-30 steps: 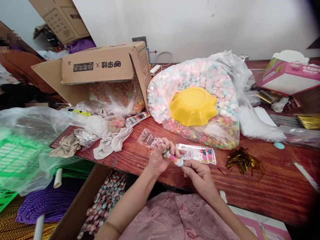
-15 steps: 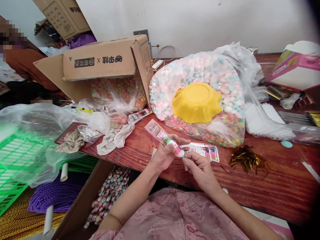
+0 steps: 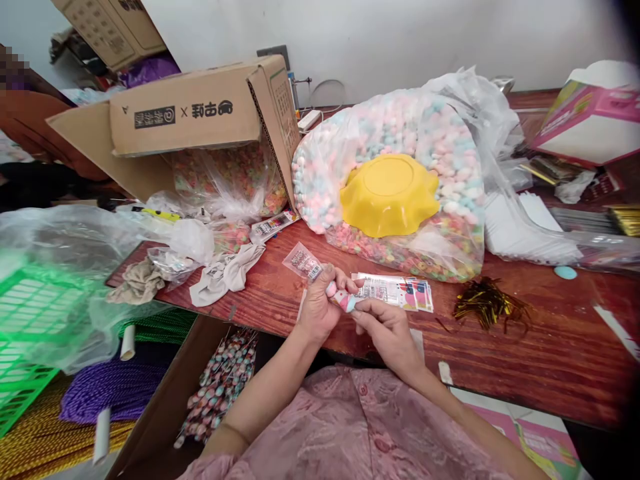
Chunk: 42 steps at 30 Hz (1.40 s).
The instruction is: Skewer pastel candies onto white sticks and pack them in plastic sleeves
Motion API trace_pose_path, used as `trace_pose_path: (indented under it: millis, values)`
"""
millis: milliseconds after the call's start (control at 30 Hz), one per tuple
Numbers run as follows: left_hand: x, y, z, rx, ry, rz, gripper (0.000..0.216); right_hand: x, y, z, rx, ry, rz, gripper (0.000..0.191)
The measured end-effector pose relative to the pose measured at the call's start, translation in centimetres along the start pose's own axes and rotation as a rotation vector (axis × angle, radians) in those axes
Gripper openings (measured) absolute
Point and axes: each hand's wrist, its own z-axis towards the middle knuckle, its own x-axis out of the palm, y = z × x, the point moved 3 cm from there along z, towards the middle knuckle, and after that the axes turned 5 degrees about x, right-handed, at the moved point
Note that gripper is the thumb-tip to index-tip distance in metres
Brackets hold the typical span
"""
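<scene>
The left hand has curled its fingers more closely round the wrapped packet, probably steadying it; the packet slants between both hands, its lower end pinched by the right hand, near flat printed sleeves

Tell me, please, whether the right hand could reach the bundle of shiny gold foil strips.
Probably yes: the foil bundle lies uncovered, nothing bulky between, though the right hand is busy at a clear packet of pastel sweets.
</scene>
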Motion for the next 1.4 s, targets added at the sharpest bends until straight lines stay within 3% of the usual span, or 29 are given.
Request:
trace_pose_path:
  millis: [67, 133, 300, 467, 667, 733, 900, 1000, 1167, 1400]
  values:
    - [-0.3, -0.4, 0.2, 0.006, -0.034, -0.011, 0.034, 1.0, -0.1, -0.3, 0.22, 0.113, 0.271, 0.026]
    - [-0.8, -1.1, 0.5, 0.033, -0.097, -0.01, 0.034, 1.6, 0.2, -0.8, 0.284, 0.17, 0.351, 0.028]
    - [-0.9, -2.4, 0.5, 0.152, -0.12, 0.034, 0.038, 1.7, 1.1, -1.7, 0.137, 0.124, 0.145, 0.027]
    - [-0.3, -1.4, 0.0, 0.103, -0.073, 0.112, 0.047, 1.5, 0.9, -1.0, 0.042, 0.005, 0.031, 0.025]
    - [-0.2, -0.8, -0.1, 0.055, -0.014, 0.119, 0.051, 2.0, 0.0, -0.2, 0.214, 0.119, 0.233, 0.025]
    - [-0.4, -0.8, 0.0, 0.024, -0.02, 0.082, 0.048, 1.7, 0.3, 0.0, 0.128, 0.109, 0.141, 0.022]
    - [-1.6, -0.9, 0.6, -0.133, -0.184, -0.029, 0.044, 0.3, 1.4, -0.1, -0.475, -0.117, -0.57, 0.025]
    - [-2.1, -0.7, 0.7, -0.2, -0.235, -0.004, 0.044, -0.2, 0.9, -0.1, -0.649, -0.214, -0.784, 0.033]
    - [-2.0, 0.3, 0.4, -0.18, -0.217, 0.035, 0.044, -0.2, 0.8, 0.2, -0.632, -0.217, -0.787, 0.032]
    - [-1.6, -0.2, 0.7, 0.04, -0.247, 0.028, 0.044, 1.6, 1.7, -0.7, -0.378, 0.002, -0.407, 0.025]
